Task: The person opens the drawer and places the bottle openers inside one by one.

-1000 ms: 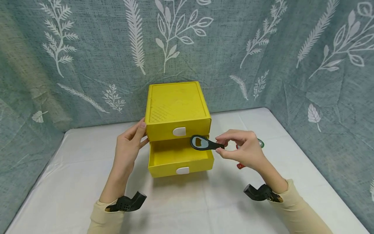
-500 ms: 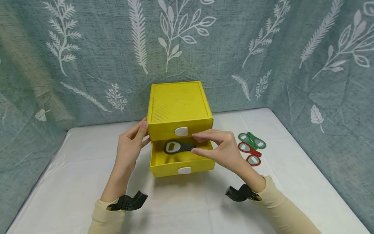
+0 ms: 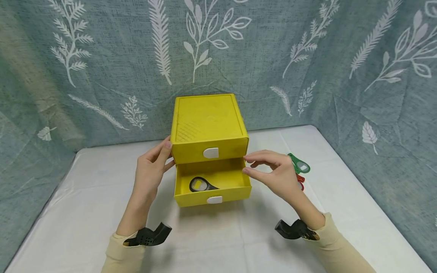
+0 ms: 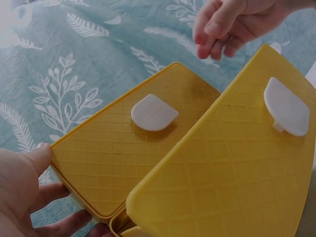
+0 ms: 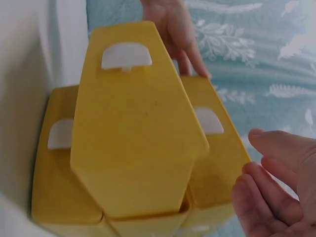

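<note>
A black bottle opener [image 3: 199, 185] with a round head lies flat in the yellow drawer [image 3: 211, 189], right hand [image 3: 273, 175] loosely open, empty.

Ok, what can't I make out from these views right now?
- Red opener, head view: mostly hidden behind the right hand.
- Black opener, head view: handle end cut by the open drawer front wall; absent from wrist views.
- Upper drawer: closed, contents hidden.
- Left hand: palm side unseen.
</note>
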A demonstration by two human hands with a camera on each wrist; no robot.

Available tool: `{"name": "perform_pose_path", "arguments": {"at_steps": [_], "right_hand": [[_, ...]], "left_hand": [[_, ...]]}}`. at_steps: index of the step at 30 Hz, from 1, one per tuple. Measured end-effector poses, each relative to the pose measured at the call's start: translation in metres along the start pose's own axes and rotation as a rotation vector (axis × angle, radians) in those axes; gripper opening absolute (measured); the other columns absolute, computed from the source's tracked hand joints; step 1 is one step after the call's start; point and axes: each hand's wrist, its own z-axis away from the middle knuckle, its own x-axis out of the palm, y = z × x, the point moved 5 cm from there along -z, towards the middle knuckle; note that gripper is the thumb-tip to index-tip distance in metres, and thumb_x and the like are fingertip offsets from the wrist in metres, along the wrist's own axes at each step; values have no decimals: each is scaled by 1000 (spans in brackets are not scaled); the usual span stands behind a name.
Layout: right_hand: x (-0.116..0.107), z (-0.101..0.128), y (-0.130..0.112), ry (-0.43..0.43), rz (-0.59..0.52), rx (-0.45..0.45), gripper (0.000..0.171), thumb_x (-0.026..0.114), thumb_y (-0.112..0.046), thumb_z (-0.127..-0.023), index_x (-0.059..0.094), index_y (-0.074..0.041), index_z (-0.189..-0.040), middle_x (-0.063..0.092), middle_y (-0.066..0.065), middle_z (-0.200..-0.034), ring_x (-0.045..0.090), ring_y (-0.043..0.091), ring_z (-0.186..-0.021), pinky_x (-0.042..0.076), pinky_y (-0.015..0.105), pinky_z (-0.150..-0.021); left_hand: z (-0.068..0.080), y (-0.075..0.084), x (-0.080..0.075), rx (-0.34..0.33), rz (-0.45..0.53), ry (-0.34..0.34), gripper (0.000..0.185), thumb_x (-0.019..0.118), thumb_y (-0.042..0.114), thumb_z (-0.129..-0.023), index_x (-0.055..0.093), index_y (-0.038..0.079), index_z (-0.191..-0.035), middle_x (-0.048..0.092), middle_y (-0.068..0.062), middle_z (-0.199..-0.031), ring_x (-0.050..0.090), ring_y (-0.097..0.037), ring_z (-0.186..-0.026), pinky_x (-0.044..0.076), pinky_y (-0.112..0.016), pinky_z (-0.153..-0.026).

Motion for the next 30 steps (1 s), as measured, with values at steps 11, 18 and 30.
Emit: {"name": "perform_pose_path", "arguments": {"at_steps": [11,18,30], "right_hand": [[-51,50,38,133,126,415,27,81,-3,-82,74,1,-107,70,12,-101,68,23,-86,60,30,-65],[-92,90,77,211,110,568,36,84,-14,-82,73,2,-112,69,18,-108,70,22,-86,60,31,-71],[-128,112,108,127,316,694,42,84,-19,-82,70,2,-116,68,20,-109,68,16,-87,57,25,-69]], "left_hand": [[-1,-2,-1,2,-16,0,54,56,46,-98,53,17,-144,47,-3,-147,54,-23,-122,53,-32,-92],[-2,-3,1,11,-14,-9,53,56,45,-99,53,18,-144,47,-5,-147,54,-24,-122,53,-32,-92],[-3,0,1,7,-5,-7,53,56,44,-98,53,17,-144,47,-4,-147,55,-22,-121,53,-30,-91]]}}
